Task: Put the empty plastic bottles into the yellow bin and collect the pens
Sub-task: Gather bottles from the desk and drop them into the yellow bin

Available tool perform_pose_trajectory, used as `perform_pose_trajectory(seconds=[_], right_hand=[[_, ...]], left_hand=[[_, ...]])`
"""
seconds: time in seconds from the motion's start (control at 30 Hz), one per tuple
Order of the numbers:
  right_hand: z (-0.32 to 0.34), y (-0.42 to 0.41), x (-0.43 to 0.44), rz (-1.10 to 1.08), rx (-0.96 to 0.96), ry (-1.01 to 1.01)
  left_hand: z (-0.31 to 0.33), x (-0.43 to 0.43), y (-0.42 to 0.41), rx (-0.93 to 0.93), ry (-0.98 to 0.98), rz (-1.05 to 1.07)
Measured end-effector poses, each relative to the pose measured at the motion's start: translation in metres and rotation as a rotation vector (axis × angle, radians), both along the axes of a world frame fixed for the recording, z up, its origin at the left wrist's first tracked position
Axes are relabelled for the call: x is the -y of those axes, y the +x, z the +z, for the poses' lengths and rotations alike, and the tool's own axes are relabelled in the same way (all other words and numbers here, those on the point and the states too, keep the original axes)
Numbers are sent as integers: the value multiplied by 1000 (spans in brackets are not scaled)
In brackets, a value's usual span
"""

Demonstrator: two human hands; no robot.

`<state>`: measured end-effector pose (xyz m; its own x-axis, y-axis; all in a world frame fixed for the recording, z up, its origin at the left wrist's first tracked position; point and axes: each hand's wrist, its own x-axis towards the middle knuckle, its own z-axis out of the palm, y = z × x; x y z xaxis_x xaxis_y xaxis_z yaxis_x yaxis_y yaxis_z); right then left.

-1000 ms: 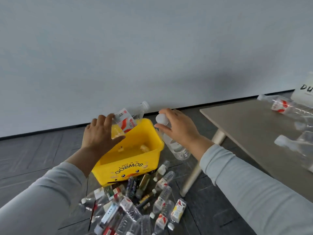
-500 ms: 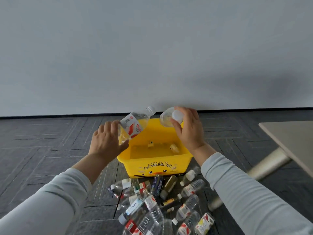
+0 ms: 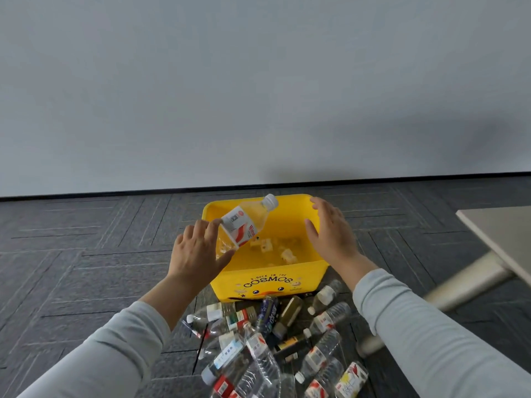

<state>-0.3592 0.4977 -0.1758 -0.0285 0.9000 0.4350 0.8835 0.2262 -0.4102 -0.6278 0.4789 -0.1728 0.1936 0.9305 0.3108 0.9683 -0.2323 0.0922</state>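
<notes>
The yellow bin (image 3: 267,282) stands on the floor by the wall. My left hand (image 3: 198,251) holds a clear bottle with a red-and-white label (image 3: 244,228) by its base, tilted over the bin's left side with its white cap pointing up and right. My right hand (image 3: 330,234) hovers over the bin's right rim, fingers spread and holding nothing. Something clear and blurred lies on the bin's bottom (image 3: 284,248); I cannot tell what it is. A pile of empty bottles (image 3: 267,346) lies on the floor in front of the bin. No pen shows plainly.
A light table's corner (image 3: 502,234) and its slanted leg (image 3: 465,285) are at the right, close to my right sleeve. Dark carpet tiles (image 3: 86,268) stretch to the left. A plain grey wall (image 3: 258,96) rises right behind the bin.
My right hand has let go of its clear bottle and opened over the bin. The view has swung left and down, so the table has slid to the right edge. My left hand keeps its bottle.
</notes>
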Motion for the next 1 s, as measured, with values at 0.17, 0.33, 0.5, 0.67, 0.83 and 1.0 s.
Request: perform_pose_trajectory(seconds=[0.17, 0.33, 0.5, 0.67, 0.83, 1.0], right_hand=[[-12, 22, 10, 14, 27, -5], [-12, 37, 21, -73, 49, -75], [-5, 51, 43, -73, 89, -162], [7, 63, 82, -97, 179, -192], [33, 84, 135, -142, 258, -179], [71, 121, 203, -246, 350, -113]], left_hand=[[12, -61, 34, -60, 38, -12], [12, -111, 80, -204, -172, 99], [-12, -58, 102, -226, -124, -101], [-5, -13, 104, -243, -79, -155], [29, 33, 139, -208, -4, -308], [74, 80, 200, -110, 89, -493]])
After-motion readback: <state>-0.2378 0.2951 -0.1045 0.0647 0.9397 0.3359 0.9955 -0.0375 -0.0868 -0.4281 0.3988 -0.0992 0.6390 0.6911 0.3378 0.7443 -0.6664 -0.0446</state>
